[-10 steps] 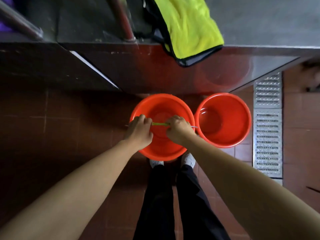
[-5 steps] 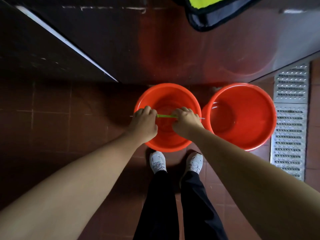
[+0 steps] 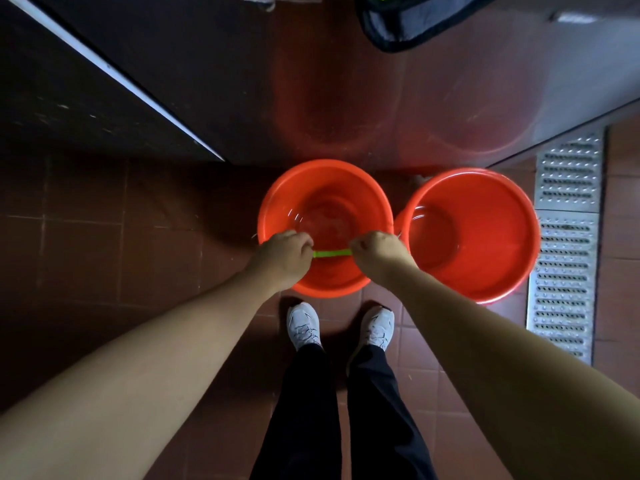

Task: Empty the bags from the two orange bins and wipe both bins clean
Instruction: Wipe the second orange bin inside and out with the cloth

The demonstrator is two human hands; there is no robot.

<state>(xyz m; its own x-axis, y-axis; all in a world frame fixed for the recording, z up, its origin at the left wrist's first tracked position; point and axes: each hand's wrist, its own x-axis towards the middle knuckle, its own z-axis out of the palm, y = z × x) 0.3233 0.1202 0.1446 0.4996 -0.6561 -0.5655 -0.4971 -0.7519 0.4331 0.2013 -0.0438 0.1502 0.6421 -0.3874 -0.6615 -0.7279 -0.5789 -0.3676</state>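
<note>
Two orange bins stand side by side on the red tiled floor. The left bin (image 3: 325, 188) is right in front of my feet, and the right bin (image 3: 491, 237) touches it. Each is lined with a clear, barely visible bag. Across the left bin's mouth runs a thin metal handle with a green grip (image 3: 331, 253). My left hand (image 3: 282, 259) grips the handle at the left of the green grip. My right hand (image 3: 379, 252) grips it at the right. Both fists are closed around it.
A steel counter front (image 3: 346, 98) rises just behind the bins. A yellow and black cloth (image 3: 408, 22) hangs over its edge at the top. A metal floor drain grate (image 3: 564, 244) runs along the right of the right bin. My white shoes (image 3: 304, 325) stand close to the left bin.
The view has tilted down and the bins sit lower in the frame. My hands have slid toward the near rim of the left bin, still gripping the handle.
</note>
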